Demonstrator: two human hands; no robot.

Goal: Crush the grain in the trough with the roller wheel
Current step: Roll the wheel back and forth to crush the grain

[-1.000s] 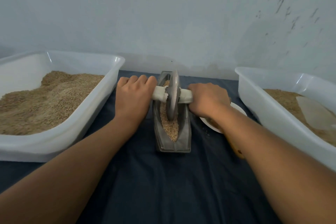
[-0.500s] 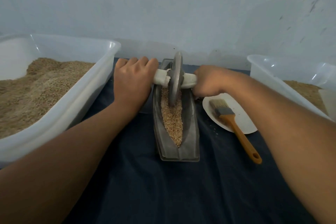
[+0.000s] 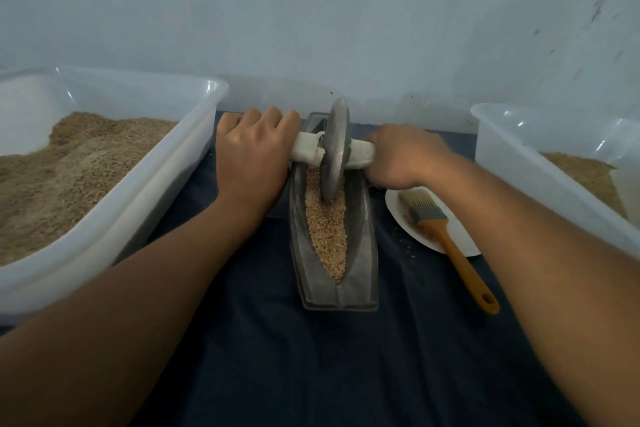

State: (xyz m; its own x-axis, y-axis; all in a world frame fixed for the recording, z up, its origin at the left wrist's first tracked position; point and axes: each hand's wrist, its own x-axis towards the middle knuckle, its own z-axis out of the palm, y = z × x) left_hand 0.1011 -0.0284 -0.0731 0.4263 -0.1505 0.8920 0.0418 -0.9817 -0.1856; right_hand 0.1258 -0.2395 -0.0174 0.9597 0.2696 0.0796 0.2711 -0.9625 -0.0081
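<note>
A narrow grey metal trough (image 3: 363,246) lies lengthwise on the dark cloth, filled with pale grain (image 3: 329,229). A grey roller wheel (image 3: 335,152) stands upright in the far part of the trough, its lower edge in the grain. A white axle handle runs through it to both sides. My left hand (image 3: 252,152) grips the left handle end, and my right hand (image 3: 405,158) grips the right end.
A large white tub (image 3: 145,204) heaped with brown grain sits at the left. Another white tub (image 3: 540,180) with grain stands at the right. A white plate (image 3: 394,208) holds an orange-handled brush (image 3: 446,239) right of the trough. A pale wall rises behind.
The wheel has rolled away from me toward the far end of the trough, both hands moving with it. More grain shows in the near part, and the brush and plate are uncovered.
</note>
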